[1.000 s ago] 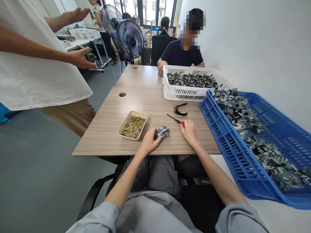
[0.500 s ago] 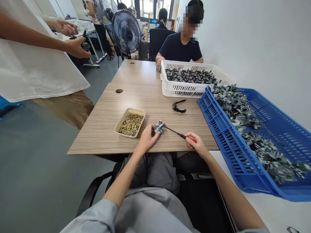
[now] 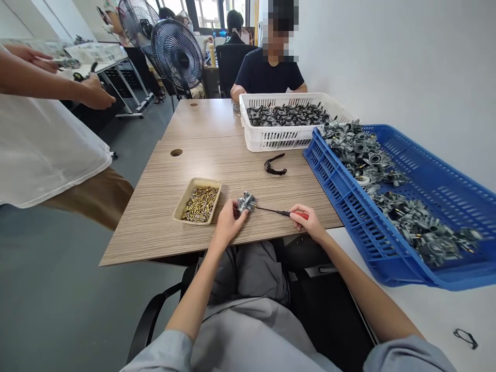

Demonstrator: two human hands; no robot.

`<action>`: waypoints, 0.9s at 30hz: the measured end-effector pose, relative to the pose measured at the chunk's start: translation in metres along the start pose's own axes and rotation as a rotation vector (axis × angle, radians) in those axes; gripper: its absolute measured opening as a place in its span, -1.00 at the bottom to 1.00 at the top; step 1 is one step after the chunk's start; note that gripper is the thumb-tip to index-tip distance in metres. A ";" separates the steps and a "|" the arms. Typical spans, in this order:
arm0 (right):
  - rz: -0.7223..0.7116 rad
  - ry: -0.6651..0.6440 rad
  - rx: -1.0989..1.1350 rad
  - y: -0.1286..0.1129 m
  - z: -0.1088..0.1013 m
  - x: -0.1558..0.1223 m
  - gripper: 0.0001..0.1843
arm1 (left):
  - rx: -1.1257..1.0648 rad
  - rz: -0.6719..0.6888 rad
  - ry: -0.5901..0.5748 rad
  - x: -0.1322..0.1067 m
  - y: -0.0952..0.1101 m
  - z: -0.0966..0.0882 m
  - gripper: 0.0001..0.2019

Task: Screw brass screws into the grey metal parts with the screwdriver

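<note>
**Seated worker's hands at a wood-grain surface [image 3: 155,217].** The left grip [image 3: 228,223] is nearly closed, its fingertips pressed against a small silver cast-metal component [image 3: 246,202], which sits on the surface directly ahead of the fingers. The right grip [image 3: 306,222] is closed around a red-handled screwdriver [image 3: 299,215], whose thin steel shaft points left, its tip reaching the component's right side. Just left of the left grip lies a shallow beige tray [image 3: 201,182] of brass screws [image 3: 199,204]. Farther ahead are a black strap-like piece [image 3: 275,165] and a white perforated plastic crate [image 3: 271,139] of dark metal parts [image 3: 287,115]. To the right, a blue perforated plastic crate [image 3: 341,201] holds silver cast-metal parts [image 3: 360,160].
</note>
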State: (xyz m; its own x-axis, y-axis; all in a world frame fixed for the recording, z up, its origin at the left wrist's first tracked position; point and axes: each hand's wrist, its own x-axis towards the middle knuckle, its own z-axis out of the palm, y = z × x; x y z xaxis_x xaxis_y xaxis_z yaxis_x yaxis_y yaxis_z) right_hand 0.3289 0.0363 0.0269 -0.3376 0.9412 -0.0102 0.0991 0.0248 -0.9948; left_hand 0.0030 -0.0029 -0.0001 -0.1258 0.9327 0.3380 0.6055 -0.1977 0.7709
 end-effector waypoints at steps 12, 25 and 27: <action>-0.030 0.011 0.038 0.006 -0.001 0.001 -0.53 | -0.006 -0.011 -0.007 0.000 0.004 -0.002 -0.75; -0.029 0.022 0.007 0.006 -0.001 0.001 -0.50 | -0.026 -0.019 -0.002 0.001 0.002 -0.001 -0.70; -0.030 0.025 -0.008 0.007 0.000 0.001 -0.50 | -0.036 -0.015 -0.003 0.001 0.001 -0.001 -0.59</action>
State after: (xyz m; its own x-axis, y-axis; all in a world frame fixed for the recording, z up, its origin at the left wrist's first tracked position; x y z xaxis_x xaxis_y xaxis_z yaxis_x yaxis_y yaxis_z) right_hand 0.3292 0.0378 0.0199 -0.3169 0.9482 0.0227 0.0970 0.0562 -0.9937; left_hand 0.0030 -0.0023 0.0014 -0.1320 0.9366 0.3246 0.5745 -0.1945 0.7950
